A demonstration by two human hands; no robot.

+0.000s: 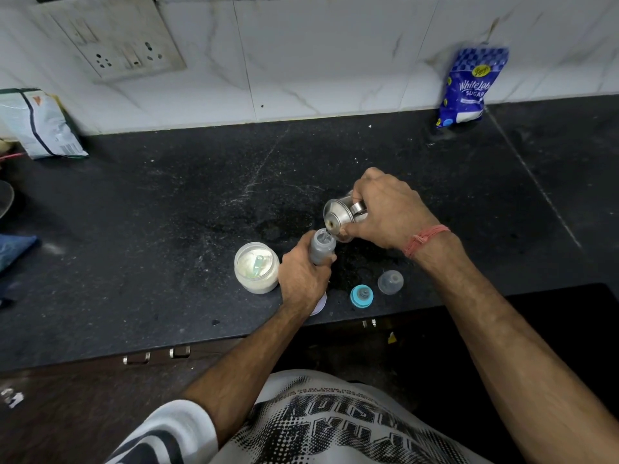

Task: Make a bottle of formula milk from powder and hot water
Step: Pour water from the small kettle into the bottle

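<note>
Pouring now: right hand (385,209) fingers clamp the tilted steel cup (338,217); left hand (301,272) grips the bottle (321,249). Powder next, probably.

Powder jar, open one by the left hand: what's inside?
The jar holds white powder with a pale blue-green scoop lying on top. How deep the powder goes, and anything buried beneath it, can't be seen.

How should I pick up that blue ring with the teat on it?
Grip the blue ring by its round outer rim, coming straight down from above. It stands upright on the counter with its teat pointing up, and the clear cap beside it leaves room for fingers.
</note>
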